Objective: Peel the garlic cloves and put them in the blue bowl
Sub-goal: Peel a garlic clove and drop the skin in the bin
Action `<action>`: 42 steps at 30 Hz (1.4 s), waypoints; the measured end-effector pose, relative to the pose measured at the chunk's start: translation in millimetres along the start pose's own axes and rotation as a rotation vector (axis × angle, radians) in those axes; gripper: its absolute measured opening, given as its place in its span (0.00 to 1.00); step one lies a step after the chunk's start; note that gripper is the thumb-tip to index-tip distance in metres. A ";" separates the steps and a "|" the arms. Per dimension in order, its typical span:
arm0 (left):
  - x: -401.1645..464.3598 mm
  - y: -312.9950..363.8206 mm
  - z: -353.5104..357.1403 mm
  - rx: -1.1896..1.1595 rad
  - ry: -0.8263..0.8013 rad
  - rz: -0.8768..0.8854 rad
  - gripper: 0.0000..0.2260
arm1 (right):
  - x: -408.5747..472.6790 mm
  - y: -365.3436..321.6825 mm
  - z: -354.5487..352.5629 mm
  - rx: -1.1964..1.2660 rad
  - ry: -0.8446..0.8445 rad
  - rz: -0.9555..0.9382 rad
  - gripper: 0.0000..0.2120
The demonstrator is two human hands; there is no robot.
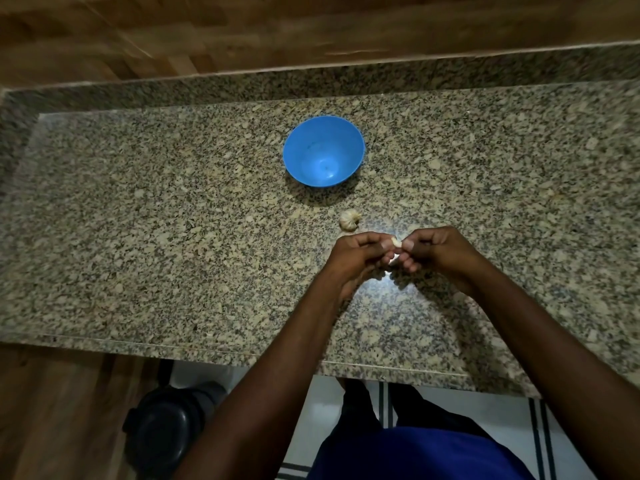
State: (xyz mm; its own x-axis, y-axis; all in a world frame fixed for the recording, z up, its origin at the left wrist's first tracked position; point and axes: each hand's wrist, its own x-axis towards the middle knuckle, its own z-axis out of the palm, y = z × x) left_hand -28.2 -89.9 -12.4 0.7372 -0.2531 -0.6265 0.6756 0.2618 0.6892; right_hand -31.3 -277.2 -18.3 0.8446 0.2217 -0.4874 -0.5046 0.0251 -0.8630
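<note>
hands: left hand (358, 252) and right hand (433, 251) both pinching one clove (396, 242)
slip risk: could squirt off the bench (138, 220), never reaching the bowl (323, 150)
mess: skin bits probably scattering near the bulb (349, 220)

Counter (173, 220): speckled granite, polished, glossy glare patch on its near side. Blue bowl (323, 150) on the counter: smooth plastic, slight sheen. Garlic bulb (349, 220) beside the bowl: dry papery skin, matt. Wall beyond the counter: wood-grain finish
</note>
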 end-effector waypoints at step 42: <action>2.1 -7.3 21.8 0.342 0.268 0.172 0.07 | -13.0 12.4 12.9 0.188 0.373 -0.057 0.03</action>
State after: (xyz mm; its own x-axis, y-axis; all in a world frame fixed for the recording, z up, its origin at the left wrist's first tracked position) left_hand -31.8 -112.6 -10.8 0.8455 0.0282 -0.5333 0.5340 -0.0545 0.8437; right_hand -50.8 -267.2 -20.9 0.8617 -0.1526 -0.4840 -0.4497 0.2124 -0.8676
